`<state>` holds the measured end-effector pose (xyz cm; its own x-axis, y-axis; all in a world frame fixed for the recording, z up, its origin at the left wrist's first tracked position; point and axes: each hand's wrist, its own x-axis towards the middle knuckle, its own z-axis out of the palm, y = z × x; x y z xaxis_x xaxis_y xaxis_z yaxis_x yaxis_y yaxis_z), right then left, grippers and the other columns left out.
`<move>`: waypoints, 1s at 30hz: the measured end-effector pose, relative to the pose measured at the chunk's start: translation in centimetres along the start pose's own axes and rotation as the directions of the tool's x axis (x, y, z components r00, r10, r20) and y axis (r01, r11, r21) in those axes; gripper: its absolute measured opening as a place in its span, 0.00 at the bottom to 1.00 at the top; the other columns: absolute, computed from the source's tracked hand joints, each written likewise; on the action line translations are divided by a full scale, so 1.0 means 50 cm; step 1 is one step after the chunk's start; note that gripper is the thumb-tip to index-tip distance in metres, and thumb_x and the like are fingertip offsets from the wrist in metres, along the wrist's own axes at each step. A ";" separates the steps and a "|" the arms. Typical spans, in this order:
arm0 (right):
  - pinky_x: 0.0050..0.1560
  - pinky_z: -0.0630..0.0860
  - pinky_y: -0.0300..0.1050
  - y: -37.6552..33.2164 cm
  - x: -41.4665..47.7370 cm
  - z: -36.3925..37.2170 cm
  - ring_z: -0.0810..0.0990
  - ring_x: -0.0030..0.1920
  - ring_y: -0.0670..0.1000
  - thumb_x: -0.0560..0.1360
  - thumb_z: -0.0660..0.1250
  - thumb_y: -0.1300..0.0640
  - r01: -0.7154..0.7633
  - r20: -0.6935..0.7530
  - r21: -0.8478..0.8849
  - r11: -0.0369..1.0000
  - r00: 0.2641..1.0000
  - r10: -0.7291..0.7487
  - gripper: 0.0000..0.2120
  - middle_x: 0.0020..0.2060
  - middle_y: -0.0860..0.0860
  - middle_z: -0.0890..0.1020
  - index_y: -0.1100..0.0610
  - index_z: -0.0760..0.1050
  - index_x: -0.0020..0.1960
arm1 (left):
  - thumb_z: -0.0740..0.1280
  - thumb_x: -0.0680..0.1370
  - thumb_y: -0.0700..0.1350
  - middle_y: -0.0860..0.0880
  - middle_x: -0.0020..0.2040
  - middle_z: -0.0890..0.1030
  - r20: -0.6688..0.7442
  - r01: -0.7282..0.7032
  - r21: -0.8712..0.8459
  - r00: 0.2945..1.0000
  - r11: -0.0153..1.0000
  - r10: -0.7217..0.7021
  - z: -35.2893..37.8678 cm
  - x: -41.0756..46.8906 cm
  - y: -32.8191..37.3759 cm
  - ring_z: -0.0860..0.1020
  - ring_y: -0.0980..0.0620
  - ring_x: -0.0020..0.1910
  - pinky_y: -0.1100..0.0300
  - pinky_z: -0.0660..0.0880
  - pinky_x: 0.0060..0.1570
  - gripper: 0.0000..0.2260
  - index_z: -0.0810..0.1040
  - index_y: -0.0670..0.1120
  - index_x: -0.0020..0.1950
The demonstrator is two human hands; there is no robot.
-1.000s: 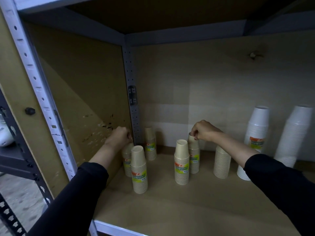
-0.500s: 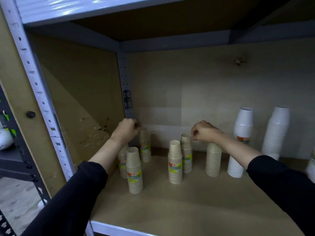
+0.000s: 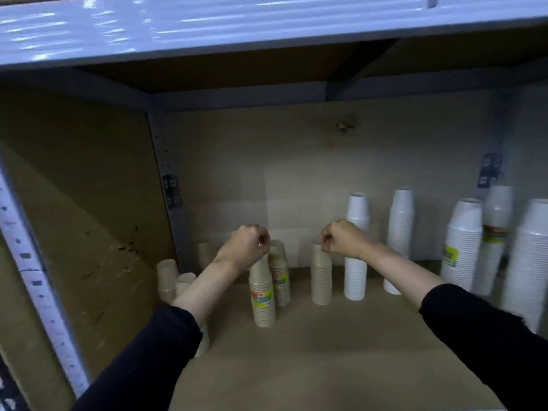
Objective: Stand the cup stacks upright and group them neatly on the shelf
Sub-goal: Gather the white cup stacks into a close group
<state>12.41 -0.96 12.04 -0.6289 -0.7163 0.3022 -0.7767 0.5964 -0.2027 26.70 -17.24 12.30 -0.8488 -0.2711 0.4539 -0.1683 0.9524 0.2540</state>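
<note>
Several tan paper cup stacks stand upright on the shelf board. My left hand is a closed fist just over the top of a labelled tan stack, hiding its rim; no grip shows. Right behind that one stands a second labelled stack. My right hand has thumb and fingers pinched on the top rim of a plain tan stack. More tan stacks stand at the left wall, and one in the back corner. My left sleeve partly hides another stack.
Tall white cup stacks stand just right of the plain tan stack. Wider white stacks with labels crowd the far right. A metal upright marks the back left corner, and the upper shelf hangs overhead.
My left hand has left the corner stacks and moved right, over the front labelled stack. My right hand has shifted from the rear labelled stack to the plain tan one. The view has swung right.
</note>
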 end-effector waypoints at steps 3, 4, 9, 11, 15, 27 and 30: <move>0.58 0.74 0.45 0.019 -0.030 -0.004 0.79 0.57 0.57 0.72 0.65 0.62 -0.036 -0.008 0.011 0.999 0.999 0.036 0.11 0.53 0.59 0.83 0.63 0.81 0.52 | 0.62 0.77 0.40 0.40 0.54 0.82 0.015 -0.021 -0.013 1.000 1.000 0.021 0.020 0.004 0.034 0.78 0.41 0.55 0.56 0.71 0.52 0.10 0.80 0.39 0.52; 0.58 0.74 0.45 0.026 -0.039 -0.006 0.80 0.56 0.57 0.73 0.64 0.63 -0.050 -0.014 0.018 0.999 0.999 0.050 0.11 0.52 0.59 0.83 0.64 0.81 0.52 | 0.62 0.76 0.40 0.40 0.54 0.82 0.024 -0.030 -0.026 0.999 0.999 0.031 0.027 0.005 0.042 0.79 0.41 0.55 0.56 0.72 0.52 0.10 0.80 0.38 0.52; 0.56 0.74 0.44 0.066 -0.079 -0.024 0.80 0.57 0.55 0.73 0.64 0.64 -0.144 -0.014 0.039 0.989 0.989 0.144 0.10 0.52 0.59 0.84 0.64 0.80 0.51 | 0.61 0.76 0.38 0.38 0.53 0.82 0.048 -0.080 -0.061 0.995 0.995 0.083 0.056 0.018 0.081 0.79 0.40 0.53 0.54 0.72 0.53 0.10 0.81 0.37 0.50; 0.54 0.74 0.43 0.085 -0.092 -0.036 0.80 0.58 0.56 0.74 0.64 0.62 -0.183 -0.025 0.032 0.983 0.983 0.184 0.10 0.52 0.59 0.84 0.64 0.81 0.50 | 0.62 0.76 0.38 0.37 0.53 0.82 0.070 -0.097 -0.074 0.992 0.993 0.102 0.067 0.027 0.094 0.79 0.41 0.53 0.54 0.72 0.53 0.10 0.80 0.37 0.51; 0.50 0.74 0.44 0.124 -0.111 -0.058 0.80 0.53 0.59 0.73 0.62 0.63 -0.255 -0.043 -0.007 0.967 0.966 0.254 0.10 0.50 0.62 0.83 0.65 0.80 0.49 | 0.63 0.75 0.39 0.38 0.52 0.82 0.110 -0.116 -0.093 0.986 0.989 0.126 0.095 0.055 0.108 0.79 0.39 0.53 0.51 0.76 0.53 0.08 0.81 0.39 0.49; 0.60 0.72 0.44 0.205 -0.111 -0.112 0.79 0.59 0.57 0.74 0.63 0.64 -0.383 -0.123 -0.012 0.924 0.917 0.379 0.12 0.56 0.60 0.82 0.63 0.79 0.56 | 0.62 0.77 0.41 0.39 0.57 0.81 0.114 -0.041 -0.073 0.992 0.997 0.049 0.154 0.118 0.140 0.78 0.41 0.56 0.54 0.74 0.55 0.11 0.80 0.39 0.55; 0.63 0.69 0.42 0.221 -0.082 -0.128 0.76 0.62 0.56 0.75 0.62 0.64 -0.386 -0.156 -0.037 0.922 0.913 0.376 0.13 0.59 0.59 0.80 0.63 0.78 0.58 | 0.63 0.77 0.41 0.40 0.59 0.79 0.129 0.001 -0.084 0.992 0.996 0.010 0.161 0.143 0.136 0.77 0.43 0.58 0.56 0.74 0.58 0.13 0.79 0.39 0.58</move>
<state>6.64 10.88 14.50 -0.8613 -0.3734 0.3446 -0.4717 0.8396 -0.2692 15.47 -11.60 10.38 -0.9079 -0.2415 0.3427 -0.1266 0.9372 0.3250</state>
